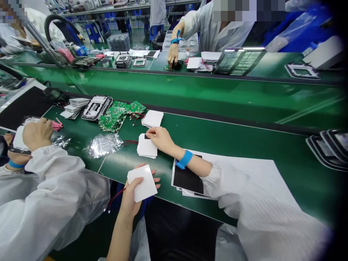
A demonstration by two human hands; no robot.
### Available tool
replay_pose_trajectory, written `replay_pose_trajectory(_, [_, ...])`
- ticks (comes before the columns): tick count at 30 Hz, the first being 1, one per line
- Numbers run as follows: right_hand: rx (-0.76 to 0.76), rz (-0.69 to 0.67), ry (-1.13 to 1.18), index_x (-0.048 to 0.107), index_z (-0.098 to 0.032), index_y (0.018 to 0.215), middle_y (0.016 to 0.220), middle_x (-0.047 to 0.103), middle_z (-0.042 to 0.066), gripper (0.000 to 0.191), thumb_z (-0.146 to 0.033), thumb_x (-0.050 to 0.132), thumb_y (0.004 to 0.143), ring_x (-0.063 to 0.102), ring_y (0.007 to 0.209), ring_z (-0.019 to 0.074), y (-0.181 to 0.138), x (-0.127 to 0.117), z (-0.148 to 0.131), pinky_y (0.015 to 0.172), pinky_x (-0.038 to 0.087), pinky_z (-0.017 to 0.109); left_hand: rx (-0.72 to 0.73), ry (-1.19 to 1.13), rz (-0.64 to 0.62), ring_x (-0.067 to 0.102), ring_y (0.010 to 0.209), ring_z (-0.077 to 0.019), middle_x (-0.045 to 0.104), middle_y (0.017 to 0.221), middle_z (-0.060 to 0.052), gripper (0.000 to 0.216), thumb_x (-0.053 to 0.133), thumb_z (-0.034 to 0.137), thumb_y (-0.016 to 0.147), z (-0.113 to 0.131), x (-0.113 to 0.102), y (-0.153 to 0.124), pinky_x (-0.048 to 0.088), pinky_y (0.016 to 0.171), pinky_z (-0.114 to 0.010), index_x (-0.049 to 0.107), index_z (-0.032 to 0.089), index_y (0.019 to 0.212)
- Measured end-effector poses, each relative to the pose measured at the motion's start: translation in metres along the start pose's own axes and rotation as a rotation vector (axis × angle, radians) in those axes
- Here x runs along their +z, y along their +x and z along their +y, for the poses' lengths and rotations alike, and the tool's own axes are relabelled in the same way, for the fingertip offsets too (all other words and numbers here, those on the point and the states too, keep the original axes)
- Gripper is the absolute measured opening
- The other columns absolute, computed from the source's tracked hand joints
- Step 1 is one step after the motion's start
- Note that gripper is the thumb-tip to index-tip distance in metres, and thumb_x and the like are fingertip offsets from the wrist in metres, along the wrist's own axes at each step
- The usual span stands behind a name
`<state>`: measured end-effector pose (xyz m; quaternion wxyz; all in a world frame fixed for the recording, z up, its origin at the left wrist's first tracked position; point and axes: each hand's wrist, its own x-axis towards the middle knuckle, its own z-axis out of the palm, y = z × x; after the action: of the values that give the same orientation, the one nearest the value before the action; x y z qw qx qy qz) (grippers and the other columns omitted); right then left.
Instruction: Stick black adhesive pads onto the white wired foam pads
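My left hand (133, 197) is closed round a white square pad (143, 182) with thin red and black wires (115, 197) trailing from under it, held just off the near edge of the green bench (244, 141). My right hand (159, 139), wearing a blue wrist strap (184, 159), reaches out to a small stack of white pads (146, 146). Its fingers pinch the top pad near a small dark patch. My right forearm lies over a black sheet (187, 179) on white paper (244, 174).
Green circuit boards (116, 114), a second pad stack (152, 118), a clear plastic bag (103, 145) and grey frames (96, 107) lie beyond. A co-worker's sleeve and hand (36, 134) are at my left. Another person (174, 54) works across the green conveyor (190, 90). Black trays (328, 146) sit right.
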<state>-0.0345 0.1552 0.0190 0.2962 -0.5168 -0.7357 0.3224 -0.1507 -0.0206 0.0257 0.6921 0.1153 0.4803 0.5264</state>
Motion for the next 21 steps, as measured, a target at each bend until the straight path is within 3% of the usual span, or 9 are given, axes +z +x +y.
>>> replay_pose_trajectory(7, [-0.201, 0.071, -0.270, 0.069, -0.015, 0.091, 0.093, 0.069, 0.010, 0.023, -0.019, 0.047, 0.095, 0.056, 0.092, 0.0240, -0.008, 0.013, 0.007, 0.085, 0.039, 0.034, 0.014, -0.024, 0.048, 0.071, 0.087, -0.0313, 0.071, 0.106, -0.015, 0.052, 0.053, 0.015, 0.083, 0.009, -0.009, -0.003, 0.057, 0.082, -0.053, 0.041, 0.016, 0.133])
replay_pose_trajectory(11, [-0.239, 0.115, -0.409, 0.066, -0.014, 0.097, 0.094, 0.063, 0.013, 0.031, -0.022, 0.036, 0.100, 0.049, 0.093, 0.0264, -0.014, 0.019, 0.010, 0.084, 0.036, 0.037, -0.007, -0.037, 0.054, 0.071, 0.087, -0.0321, 0.072, 0.106, -0.016, 0.053, 0.054, 0.014, 0.082, 0.009, -0.006, 0.002, 0.056, 0.082, -0.056, 0.042, 0.015, 0.134])
replay_pose_trajectory(15, [-0.227, 0.167, -0.517, 0.064, -0.012, 0.097, 0.105, 0.058, 0.019, 0.030, -0.025, 0.038, 0.099, 0.045, 0.097, 0.0306, -0.017, 0.023, 0.003, 0.082, 0.033, 0.041, -0.015, -0.054, 0.048, 0.071, 0.089, -0.0334, 0.071, 0.109, -0.017, 0.055, 0.054, 0.019, 0.085, 0.005, -0.004, 0.004, 0.054, 0.084, -0.059, 0.039, 0.016, 0.138])
replay_pose_trajectory(18, [-0.162, 0.188, -0.545, 0.061, -0.013, 0.108, 0.107, 0.058, 0.017, 0.029, -0.032, 0.041, 0.099, 0.046, 0.098, 0.0303, -0.022, 0.005, -0.007, 0.081, 0.033, 0.040, -0.023, -0.069, 0.023, 0.070, 0.091, -0.0350, 0.070, 0.111, -0.018, 0.052, 0.052, 0.031, 0.089, 0.003, -0.003, 0.004, 0.055, 0.083, -0.059, 0.041, 0.016, 0.138])
replay_pose_trajectory(21, [-0.044, 0.092, -0.417, 0.060, -0.017, 0.109, 0.100, 0.061, 0.011, 0.028, -0.033, 0.040, 0.100, 0.051, 0.094, 0.0262, -0.044, -0.038, -0.011, 0.079, 0.037, 0.036, -0.051, -0.065, 0.039, 0.070, 0.095, -0.0347, 0.069, 0.114, -0.017, 0.049, 0.050, 0.039, 0.091, 0.004, 0.004, 0.001, 0.056, 0.083, -0.054, 0.046, 0.015, 0.134])
